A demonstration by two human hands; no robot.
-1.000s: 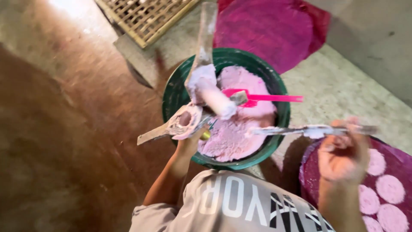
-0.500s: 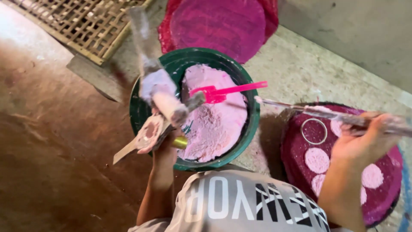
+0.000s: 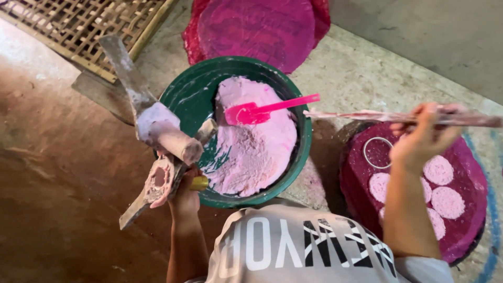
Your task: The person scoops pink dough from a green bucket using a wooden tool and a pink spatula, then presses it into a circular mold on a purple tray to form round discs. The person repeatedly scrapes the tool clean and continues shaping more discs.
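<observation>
My left hand (image 3: 183, 196) gripping powder-caked wooden tools (image 3: 157, 152) beside the green basin (image 3: 293, 157), my right hand (image 3: 422, 141) pinching a long stick (image 3: 367, 116) over the pink discs (image 3: 437, 170)

floor (image 3: 63, 173) bears green basin (image 3: 183, 97), perhaps woven mat (image 3: 68, 26).

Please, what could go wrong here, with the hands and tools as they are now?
1. The right hand holds a long flat stick above the pink discs; a dip might dent them.
2. The left hand grips several caked tools at the green bowl rim; one could slip out.
</observation>
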